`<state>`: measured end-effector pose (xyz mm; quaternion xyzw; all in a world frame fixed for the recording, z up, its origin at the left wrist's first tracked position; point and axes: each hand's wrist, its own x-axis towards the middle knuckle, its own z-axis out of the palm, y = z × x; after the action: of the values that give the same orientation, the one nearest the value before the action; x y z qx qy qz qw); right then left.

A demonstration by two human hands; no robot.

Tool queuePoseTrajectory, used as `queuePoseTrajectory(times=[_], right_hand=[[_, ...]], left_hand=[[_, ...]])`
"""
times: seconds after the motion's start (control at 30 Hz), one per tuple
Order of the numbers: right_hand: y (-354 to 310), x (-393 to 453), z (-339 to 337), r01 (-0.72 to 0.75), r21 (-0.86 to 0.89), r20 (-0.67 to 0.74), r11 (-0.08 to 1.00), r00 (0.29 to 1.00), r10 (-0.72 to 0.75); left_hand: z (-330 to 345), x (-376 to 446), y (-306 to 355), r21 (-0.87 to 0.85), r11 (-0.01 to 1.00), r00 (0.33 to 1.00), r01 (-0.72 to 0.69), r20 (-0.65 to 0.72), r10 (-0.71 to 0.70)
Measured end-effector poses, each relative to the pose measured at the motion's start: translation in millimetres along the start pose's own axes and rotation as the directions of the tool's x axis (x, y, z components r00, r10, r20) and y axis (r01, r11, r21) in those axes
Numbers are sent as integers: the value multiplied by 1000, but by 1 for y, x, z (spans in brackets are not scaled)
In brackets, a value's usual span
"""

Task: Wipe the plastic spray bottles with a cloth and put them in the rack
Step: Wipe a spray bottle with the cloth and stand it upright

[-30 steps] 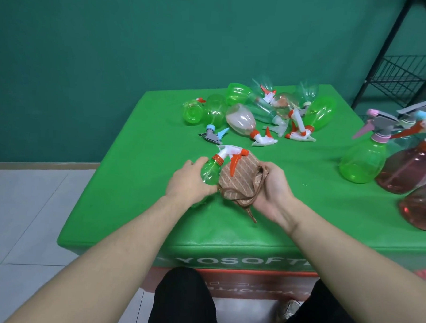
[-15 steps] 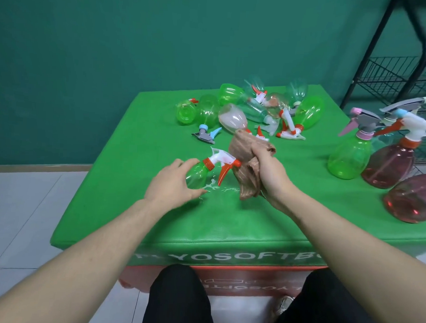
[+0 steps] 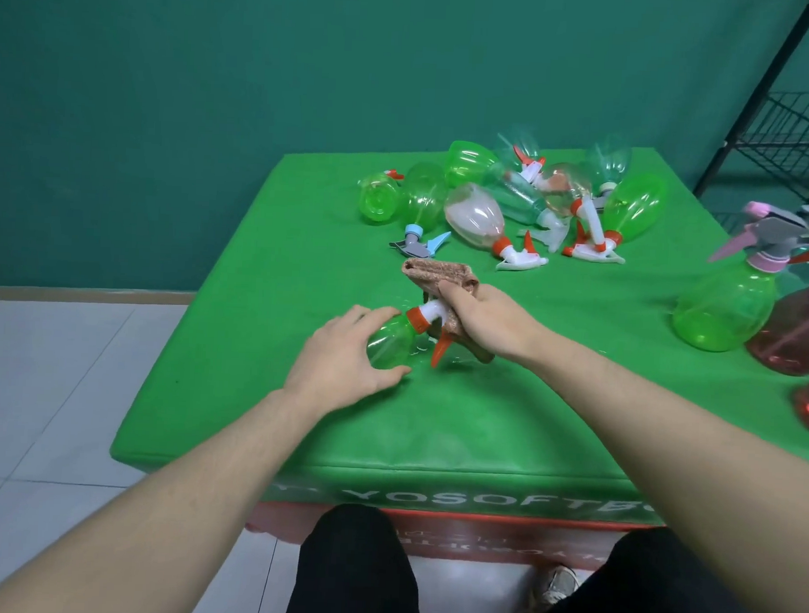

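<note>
A small green spray bottle (image 3: pixel 392 343) with a white and orange trigger head lies on its side on the green table (image 3: pixel 528 404). My left hand (image 3: pixel 345 357) grips its body. My right hand (image 3: pixel 485 323) holds a brown striped cloth (image 3: pixel 436 273) wrapped against the bottle's spray head; part of the head is hidden by the cloth and my fingers. The black wire rack (image 3: pixel 790 124) stands at the far right behind the table.
A heap of several green, clear and pink spray bottles (image 3: pixel 513 204) lies at the table's far side. A green bottle (image 3: pixel 727 302) and red bottles (image 3: pixel 795 332) stand upright at the right edge. A loose blue and grey trigger head (image 3: pixel 419 242) lies near the heap.
The right hand turned the cloth from hanging beside the trigger to lying over the spray head. The left hand kept its grip on the bottle, which stayed near the table's middle.
</note>
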<state>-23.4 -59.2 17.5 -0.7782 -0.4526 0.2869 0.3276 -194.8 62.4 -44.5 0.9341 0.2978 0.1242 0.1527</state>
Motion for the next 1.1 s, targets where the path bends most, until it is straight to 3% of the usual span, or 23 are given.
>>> queuePoseTrajectory(times=[0.2, 0.57, 0.67, 0.83, 1.1], right_hand=[[-10, 18, 3, 30, -92, 75, 995, 997, -23], [1, -23, -6, 172, -161, -21, 972, 984, -178], [1, -31, -11, 292, -299, 22, 908, 954, -300], [8, -16, -4, 332, -670, 181, 664, 941, -287], [6, 28, 8, 339, -720, 254, 605, 941, -225]], left_hand=[[2, 2, -2, 2, 1000, 1000, 10, 2, -10], [-1, 0, -5, -131, 988, 996, 83, -7, -84], [-1, 0, -6, -170, 980, 993, 106, -28, -112], [1, 2, -5, -131, 989, 996, 64, -48, -71], [7, 4, -4, -45, 999, 998, 22, -57, -25]])
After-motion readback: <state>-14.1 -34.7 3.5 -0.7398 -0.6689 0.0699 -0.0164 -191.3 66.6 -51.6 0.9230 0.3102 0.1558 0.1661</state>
